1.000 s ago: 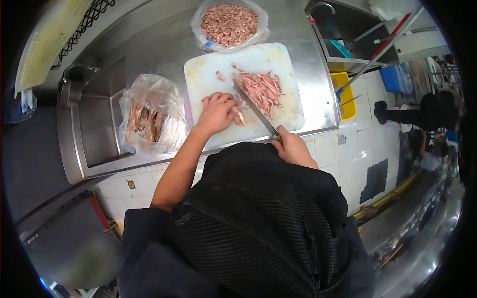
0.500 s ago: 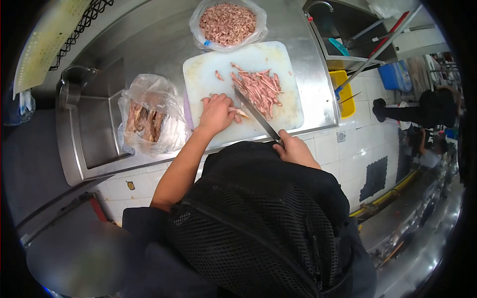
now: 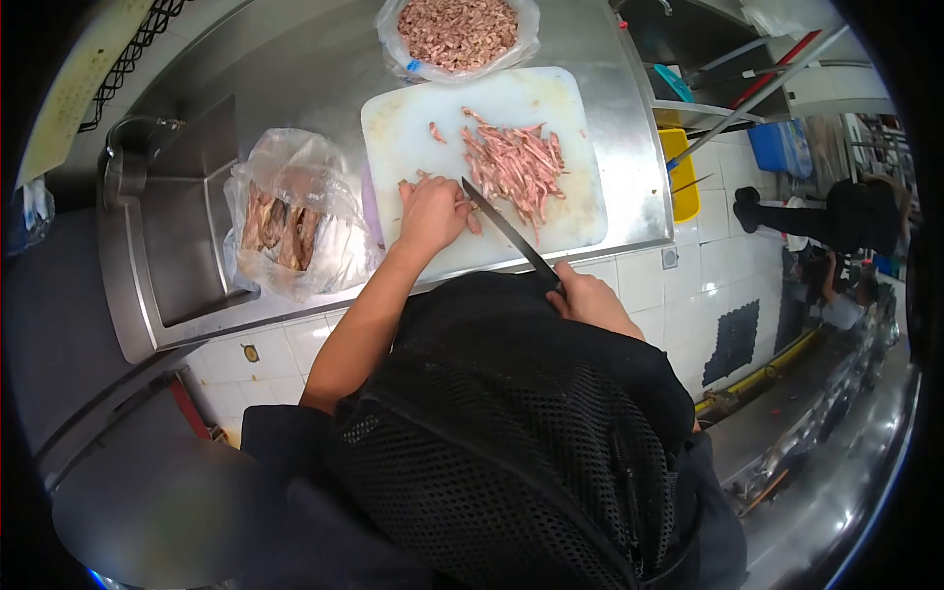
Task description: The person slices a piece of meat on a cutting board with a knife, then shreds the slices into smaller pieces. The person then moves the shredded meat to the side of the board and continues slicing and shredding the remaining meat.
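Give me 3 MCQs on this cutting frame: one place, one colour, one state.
1. Where is the pile of cut meat strips relative to the knife?
A. the person's right of the blade
B. under the left hand
C. in the sink

2. What colour is the cutting board?
A. green
B. white
C. black

3. What does the right hand do?
A. lies flat
B. hangs free
C. grips the knife handle

A: strips lie beyond the blade on the right.
B: the board's bare surface is white.
C: fingers wrap the handle.
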The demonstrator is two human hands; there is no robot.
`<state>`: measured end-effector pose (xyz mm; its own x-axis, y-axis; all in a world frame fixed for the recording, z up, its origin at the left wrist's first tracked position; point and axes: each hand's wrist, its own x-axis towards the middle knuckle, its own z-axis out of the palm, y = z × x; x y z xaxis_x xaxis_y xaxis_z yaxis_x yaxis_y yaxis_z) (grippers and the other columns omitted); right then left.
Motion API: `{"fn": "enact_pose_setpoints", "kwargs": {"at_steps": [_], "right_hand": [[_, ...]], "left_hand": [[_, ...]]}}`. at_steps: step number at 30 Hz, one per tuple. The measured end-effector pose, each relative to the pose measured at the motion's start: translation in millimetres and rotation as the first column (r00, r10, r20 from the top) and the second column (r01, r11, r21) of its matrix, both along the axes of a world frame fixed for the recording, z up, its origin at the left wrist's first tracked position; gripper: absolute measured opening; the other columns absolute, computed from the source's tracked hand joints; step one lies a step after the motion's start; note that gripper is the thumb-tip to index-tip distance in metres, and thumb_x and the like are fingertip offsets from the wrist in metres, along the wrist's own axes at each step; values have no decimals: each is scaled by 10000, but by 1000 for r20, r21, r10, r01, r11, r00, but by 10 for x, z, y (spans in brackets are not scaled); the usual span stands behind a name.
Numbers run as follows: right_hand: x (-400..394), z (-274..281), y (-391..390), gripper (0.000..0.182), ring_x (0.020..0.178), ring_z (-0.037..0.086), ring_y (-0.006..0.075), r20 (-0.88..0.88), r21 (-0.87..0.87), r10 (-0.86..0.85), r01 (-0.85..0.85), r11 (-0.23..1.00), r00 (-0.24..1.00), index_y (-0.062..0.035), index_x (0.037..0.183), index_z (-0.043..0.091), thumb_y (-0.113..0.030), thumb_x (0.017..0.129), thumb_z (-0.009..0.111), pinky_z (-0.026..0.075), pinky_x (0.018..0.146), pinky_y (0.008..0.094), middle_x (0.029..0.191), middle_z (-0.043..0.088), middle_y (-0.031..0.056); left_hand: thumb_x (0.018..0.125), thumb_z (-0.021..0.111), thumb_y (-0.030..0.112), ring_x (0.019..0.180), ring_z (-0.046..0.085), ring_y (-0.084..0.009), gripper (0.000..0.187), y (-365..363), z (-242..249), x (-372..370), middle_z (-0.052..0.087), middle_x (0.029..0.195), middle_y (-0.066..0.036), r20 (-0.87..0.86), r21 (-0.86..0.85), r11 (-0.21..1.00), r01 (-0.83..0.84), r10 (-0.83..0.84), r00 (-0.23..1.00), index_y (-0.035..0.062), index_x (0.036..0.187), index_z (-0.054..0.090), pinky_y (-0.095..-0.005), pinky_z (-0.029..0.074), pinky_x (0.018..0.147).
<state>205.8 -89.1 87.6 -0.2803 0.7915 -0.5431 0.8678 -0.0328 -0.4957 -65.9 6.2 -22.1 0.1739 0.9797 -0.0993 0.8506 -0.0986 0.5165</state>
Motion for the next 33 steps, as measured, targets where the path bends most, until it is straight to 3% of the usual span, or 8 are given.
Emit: {"fn": "enact_pose_setpoints", "kwargs": {"at_steps": [4, 16, 19, 22, 24, 28, 31, 33], "right_hand": [[-22, -85, 13, 266, 898, 711, 478, 141, -23, 81, -79, 997, 987, -27, 1168, 531, -183, 991, 652, 555, 787, 580, 902, 735, 246], [-148, -554, 235, 270, 845, 706, 475, -5, 252, 58, -55, 966, 998, -36, 1168, 534, -190, 988, 663, 544, 752, 576, 873, 725, 243], [-68, -448, 161, 307, 847, 698, 487, -79, 204, -3, 19, 979, 997, -45, 1201, 546, -205, 984, 692, 538, 748, 572, 865, 724, 254], [-12, -440, 37, 241, 774, 667, 468, -254, 270, -192, 260, 927, 948, -21, 1105, 557, -165, 990, 711, 500, 664, 519, 797, 681, 246], [74, -542, 26, 229, 682, 610, 426, -353, 224, -356, 448, 866, 865, -11, 1095, 563, -148, 992, 715, 481, 638, 471, 740, 631, 225], [248, -667, 119, 308, 802, 691, 483, -373, 61, -563, 625, 778, 737, 41, 1156, 590, -172, 972, 715, 522, 698, 506, 824, 699, 275], [408, -699, 154, 336, 894, 692, 508, -368, 79, -591, 658, 749, 718, 70, 1149, 589, -187, 970, 710, 535, 779, 523, 914, 703, 315], [481, -718, 183, 348, 939, 690, 522, -347, 103, -607, 672, 733, 715, 74, 1156, 586, -195, 970, 707, 540, 815, 535, 949, 705, 327]], "left_hand": [[864, 774, 234, 1011, 660, -324, 186, 45, 38, 26, 733, 899, -122, -7, -68, 998, -14, 14, 1000, 54, 831, 741, -499, 342, 919], [873, 769, 228, 1046, 670, -328, 162, 110, 168, 56, 754, 904, -130, -21, -174, 984, -34, 30, 999, 72, 833, 784, -489, 343, 914], [868, 764, 189, 1085, 654, -340, 165, 49, 52, 69, 725, 1025, -125, -16, -64, 997, -42, 41, 999, 72, 984, 770, -506, 384, 930], [864, 748, 139, 1093, 639, -348, 235, 60, 53, 134, 679, 1114, -115, 217, 23, 1000, 7, -11, 976, 65, 1086, 730, -500, 440, 957], [855, 737, 106, 1074, 635, -344, 226, 94, 119, 220, 669, 1129, -111, 37, 80, 980, 184, -188, 982, 56, 1075, 720, -488, 477, 987], [840, 734, 98, 1048, 629, -363, 206, 223, 42, 262, 673, 1079, -94, -15, 126, 964, 233, -233, 972, 51, 1039, 712, -519, 471, 990], [885, 721, 69, 930, 685, -282, 173, 278, 10, 231, 712, 978, -78, 70, 102, 979, 179, -187, 980, 28, 1053, 722, -448, 540, 912], [950, 709, 64, 801, 696, -162, 154, 319, -32, 167, 745, 896, -62, 643, -309, 943, -121, 301, 704, 2, 1087, 739, -323, 565, 764]]}}
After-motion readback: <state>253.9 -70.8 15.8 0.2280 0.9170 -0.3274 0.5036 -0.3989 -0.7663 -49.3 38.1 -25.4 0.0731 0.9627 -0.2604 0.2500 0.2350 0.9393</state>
